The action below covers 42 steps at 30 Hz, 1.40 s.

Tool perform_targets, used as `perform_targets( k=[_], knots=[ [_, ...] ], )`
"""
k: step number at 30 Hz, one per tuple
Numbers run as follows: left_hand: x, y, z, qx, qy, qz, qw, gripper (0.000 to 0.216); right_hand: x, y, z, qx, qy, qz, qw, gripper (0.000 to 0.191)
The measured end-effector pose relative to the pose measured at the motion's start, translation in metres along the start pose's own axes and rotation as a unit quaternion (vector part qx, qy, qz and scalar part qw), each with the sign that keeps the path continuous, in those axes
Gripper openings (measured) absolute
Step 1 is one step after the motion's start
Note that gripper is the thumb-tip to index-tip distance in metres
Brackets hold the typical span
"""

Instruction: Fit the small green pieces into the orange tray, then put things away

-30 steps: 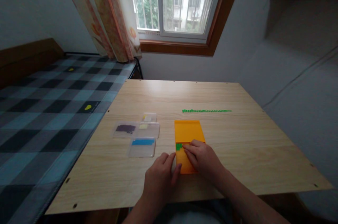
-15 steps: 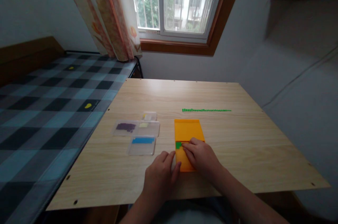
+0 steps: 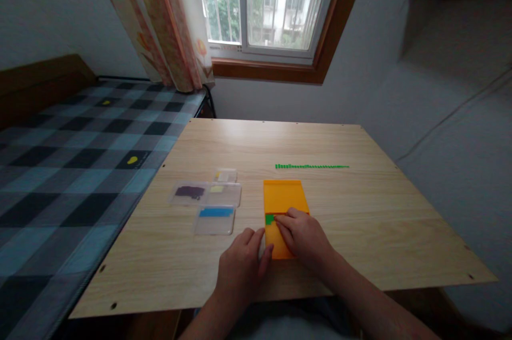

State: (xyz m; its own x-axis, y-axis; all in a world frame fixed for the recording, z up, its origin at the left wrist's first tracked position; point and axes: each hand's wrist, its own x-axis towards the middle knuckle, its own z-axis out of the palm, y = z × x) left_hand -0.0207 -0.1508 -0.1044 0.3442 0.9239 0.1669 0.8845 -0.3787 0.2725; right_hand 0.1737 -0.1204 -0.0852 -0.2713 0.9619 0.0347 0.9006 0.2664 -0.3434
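Observation:
An open orange plastic case point(image 3: 283, 197) lies on the wooden table, its lid folded back away from me. Small green pieces point(image 3: 269, 219) sit in the upper left corner of its near half. My left hand point(image 3: 242, 257) grips the case's left edge, thumb over the near half. Something whitish shows between that hand and the case; I cannot tell what it is. Over the near half, my right hand point(image 3: 306, 233) has its fingers pressed together, tips beside the green pieces. Whatever those fingertips pinch is hidden or too small to make out.
Beyond the case, a long row of small green pieces point(image 3: 312, 166) lies on the table point(image 3: 380, 222). To the left are clear plastic boxes point(image 3: 214, 227) with blue, purple and pale yellow contents. A checkered bed point(image 3: 100, 158) stands along the table's left side.
Both hands stay in nearly the same place on the case. The whole view has shifted very slightly; nothing else visibly differs.

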Motion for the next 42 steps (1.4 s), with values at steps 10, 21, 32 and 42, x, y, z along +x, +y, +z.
perform_targets(
  k=[10, 21, 32, 42],
  knots=[
    [0.001, 0.001, -0.002, 0.008, 0.000, -0.004, 1.000, 0.023, 0.000, 0.002, 0.002, 0.020, 0.011, 0.001, 1.000, 0.027],
    [-0.001, -0.004, 0.005, 0.005, 0.024, 0.006, 1.000, 0.032, 0.010, 0.030, -0.035, 0.107, 0.130, -0.085, 0.982, 0.028],
    [-0.002, -0.006, 0.007, -0.030, 0.061, 0.002, 0.998, 0.035, 0.152, 0.077, -0.041, -0.037, 0.077, -0.004, 0.996, 0.023],
    [-0.001, -0.006, 0.006, -0.045, 0.061, 0.011, 0.997, 0.038, 0.163, 0.068, -0.027, -0.070, 0.038, 0.006, 0.997, 0.020]
  ],
)
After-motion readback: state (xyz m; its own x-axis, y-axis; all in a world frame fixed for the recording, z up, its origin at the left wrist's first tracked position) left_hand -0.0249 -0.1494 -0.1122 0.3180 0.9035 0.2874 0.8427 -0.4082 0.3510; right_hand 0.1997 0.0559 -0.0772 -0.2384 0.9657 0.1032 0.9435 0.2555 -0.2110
